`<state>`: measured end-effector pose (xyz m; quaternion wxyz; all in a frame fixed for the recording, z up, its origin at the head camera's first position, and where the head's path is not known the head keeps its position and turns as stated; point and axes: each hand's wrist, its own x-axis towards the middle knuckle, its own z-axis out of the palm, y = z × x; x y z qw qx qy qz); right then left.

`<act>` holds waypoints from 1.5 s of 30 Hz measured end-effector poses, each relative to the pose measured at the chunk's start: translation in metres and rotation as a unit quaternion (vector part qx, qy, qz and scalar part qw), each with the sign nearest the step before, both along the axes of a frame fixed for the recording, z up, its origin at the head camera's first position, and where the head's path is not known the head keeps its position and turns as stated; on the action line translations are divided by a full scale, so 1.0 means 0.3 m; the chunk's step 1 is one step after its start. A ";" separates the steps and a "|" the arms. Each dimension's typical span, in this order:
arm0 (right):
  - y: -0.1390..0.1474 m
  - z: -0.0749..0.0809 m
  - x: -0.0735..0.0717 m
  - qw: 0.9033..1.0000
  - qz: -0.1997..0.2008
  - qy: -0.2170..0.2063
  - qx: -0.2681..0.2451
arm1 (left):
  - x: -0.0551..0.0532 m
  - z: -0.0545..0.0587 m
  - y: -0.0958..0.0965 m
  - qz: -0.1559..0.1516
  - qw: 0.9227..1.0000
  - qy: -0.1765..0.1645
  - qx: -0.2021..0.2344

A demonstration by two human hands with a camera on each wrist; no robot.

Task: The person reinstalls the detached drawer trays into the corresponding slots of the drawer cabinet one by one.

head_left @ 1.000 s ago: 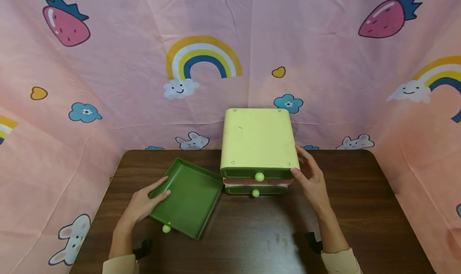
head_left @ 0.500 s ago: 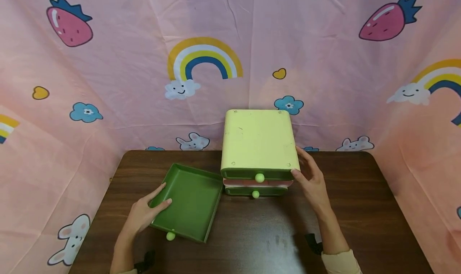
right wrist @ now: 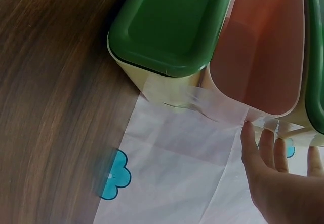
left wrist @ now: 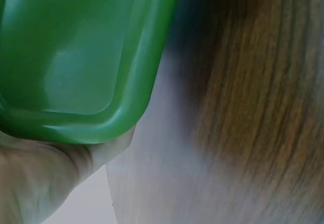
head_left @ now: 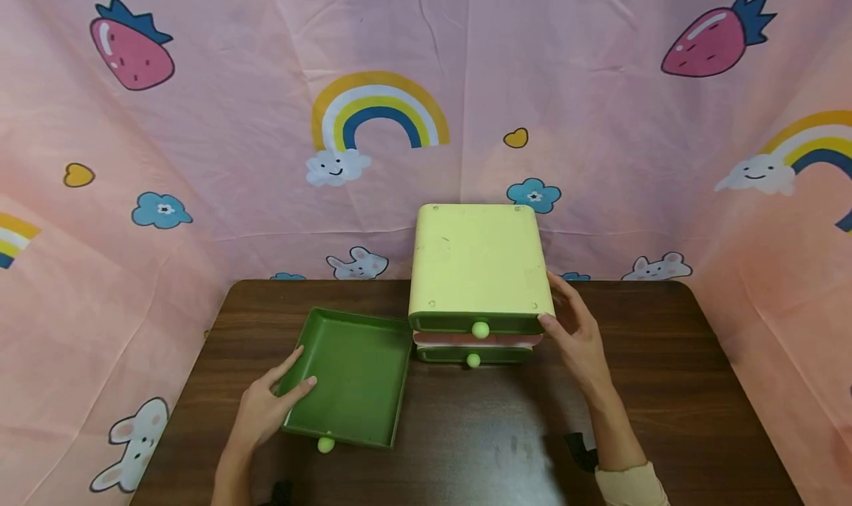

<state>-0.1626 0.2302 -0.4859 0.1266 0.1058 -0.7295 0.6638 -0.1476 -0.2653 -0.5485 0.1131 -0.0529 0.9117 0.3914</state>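
In the head view, my left hand [head_left: 262, 406] grips a shallow green drawer [head_left: 353, 373] by its left wall, with the thumb over the inside. The drawer's inside is bare, and its pale green knob [head_left: 325, 444] faces me. The left wrist view shows the drawer's rounded front panel [left wrist: 76, 51] up close. A small drawer cabinet [head_left: 478, 258] with a pale yellow top stands right of the drawer. My right hand [head_left: 577, 336] rests against its right side, thumb at the front corner. In the right wrist view, an open pink compartment [right wrist: 263, 57] lies between two green drawer fronts.
The cabinet's upper drawer front [head_left: 439, 322] and lower drawer front [head_left: 439, 354] are in place. All stands on a dark wooden table [head_left: 466, 447]. A pink cloth [head_left: 253, 84] with rainbows and strawberries hangs behind and at both sides.
The green drawer has turned in my left hand's grip, its front swinging to the right and nearer me, so it lies squarer to the cabinet. My right hand has stayed on the cabinet.
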 end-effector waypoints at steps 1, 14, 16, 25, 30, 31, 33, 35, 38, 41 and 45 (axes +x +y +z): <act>0.000 0.001 -0.001 1.000 0.001 0.000 0.000 | 0.002 -0.001 0.000 -0.001 1.000 -0.001 0.002; 0.007 0.003 -0.003 1.000 -0.004 -0.003 0.016 | 0.092 0.013 0.012 0.020 1.000 0.001 0.016; 0.008 0.004 -0.002 1.000 -0.007 -0.005 0.022 | 0.112 0.017 0.018 0.033 0.999 -0.015 0.013; -0.007 0.035 0.010 0.997 -0.025 0.033 0.071 | 0.154 0.056 0.048 0.078 0.996 -0.024 0.038; -0.039 0.092 0.026 0.988 -0.040 0.089 0.123 | 0.160 0.064 0.063 0.071 0.997 -0.013 0.032; -0.042 0.101 0.029 0.986 -0.041 0.091 0.131 | 0.162 0.063 0.065 0.069 0.997 -0.011 0.028; -0.046 0.113 0.034 0.986 -0.033 0.087 0.136 | 0.170 0.061 0.068 0.071 0.997 -0.010 0.028; -0.046 0.122 0.036 0.987 -0.021 0.081 0.139 | 0.181 0.059 0.069 0.075 0.997 -0.011 0.030; -0.043 0.129 0.036 0.986 -0.010 0.074 0.149 | 0.201 0.056 0.070 0.080 0.996 -0.016 0.034; -0.041 0.133 0.033 0.984 -0.015 0.069 0.162 | 0.217 0.057 0.072 0.086 0.996 -0.021 0.035; -0.040 0.132 0.032 0.984 -0.019 0.060 0.165 | 0.233 0.068 0.073 0.093 0.994 -0.044 0.029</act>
